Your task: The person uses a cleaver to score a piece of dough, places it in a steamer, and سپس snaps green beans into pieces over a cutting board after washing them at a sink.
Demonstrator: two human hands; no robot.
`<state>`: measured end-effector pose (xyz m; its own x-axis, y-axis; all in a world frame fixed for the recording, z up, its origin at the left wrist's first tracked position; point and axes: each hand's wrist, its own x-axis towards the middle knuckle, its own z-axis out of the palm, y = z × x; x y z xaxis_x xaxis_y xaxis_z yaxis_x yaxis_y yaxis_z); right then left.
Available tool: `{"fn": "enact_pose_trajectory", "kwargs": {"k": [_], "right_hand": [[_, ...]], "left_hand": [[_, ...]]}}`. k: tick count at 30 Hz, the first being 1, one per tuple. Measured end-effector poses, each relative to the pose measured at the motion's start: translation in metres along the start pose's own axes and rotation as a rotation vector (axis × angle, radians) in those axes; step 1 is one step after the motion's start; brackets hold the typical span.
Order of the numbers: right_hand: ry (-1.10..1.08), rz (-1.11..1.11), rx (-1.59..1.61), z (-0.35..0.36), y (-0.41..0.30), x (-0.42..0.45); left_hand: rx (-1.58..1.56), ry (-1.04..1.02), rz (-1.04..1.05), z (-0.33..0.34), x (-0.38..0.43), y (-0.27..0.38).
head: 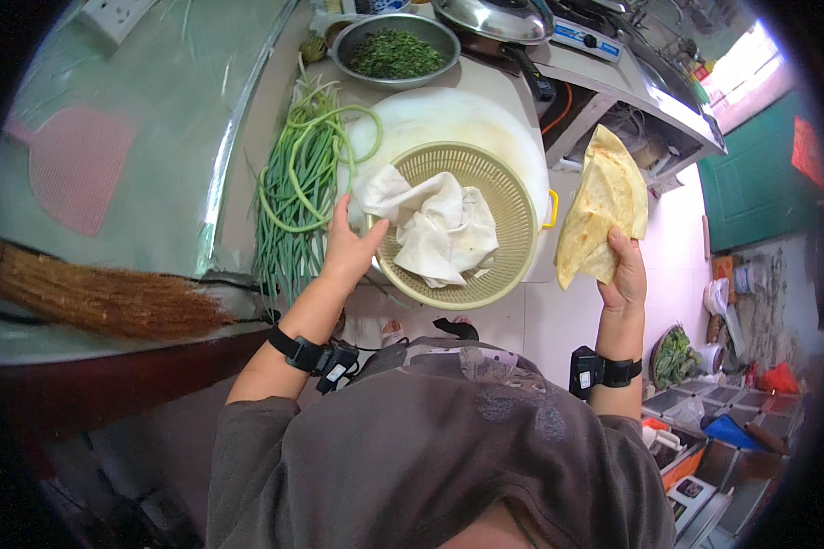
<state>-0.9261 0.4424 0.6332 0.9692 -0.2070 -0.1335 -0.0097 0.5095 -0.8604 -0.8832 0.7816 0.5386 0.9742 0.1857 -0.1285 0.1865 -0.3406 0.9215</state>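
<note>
A folded flatbread (603, 202) with light brown spots is pinched in my right hand (625, 271), out to the right of the counter. My left hand (353, 243), thumb and fingers spread, is at the left rim of a beige plastic colander (511, 219). Inside that colander lies a crumpled white cloth (446, 219), one end draping over the rim near my left fingers. Whether those fingers touch the cloth is hard to tell. Under the colander is a round white cutting board (446, 113) with a yellow handle (551, 209).
Garlic scapes and green stalks (302, 171) lie left of the colander. Behind it stand a metal bowl (343, 58) of chopped greens and a lidded pan (501, 24), its handle (535, 79) jutting forward. A straw broom (110, 291) and pink fly swatter (79, 168) are at left.
</note>
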Motion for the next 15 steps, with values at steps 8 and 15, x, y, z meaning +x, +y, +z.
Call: {"fn": "enact_pose_trajectory", "kwargs": {"k": [8,15], "right_hand": [[0.08,-0.026,0.082,-0.021,0.006,-0.033],[0.211,-0.068,0.084,-0.032,0.012,-0.055]], "left_hand": [[0.284,-0.147,0.068,0.002,0.038,0.013],[0.595,0.124,0.811,-0.003,0.028,0.044]]}}
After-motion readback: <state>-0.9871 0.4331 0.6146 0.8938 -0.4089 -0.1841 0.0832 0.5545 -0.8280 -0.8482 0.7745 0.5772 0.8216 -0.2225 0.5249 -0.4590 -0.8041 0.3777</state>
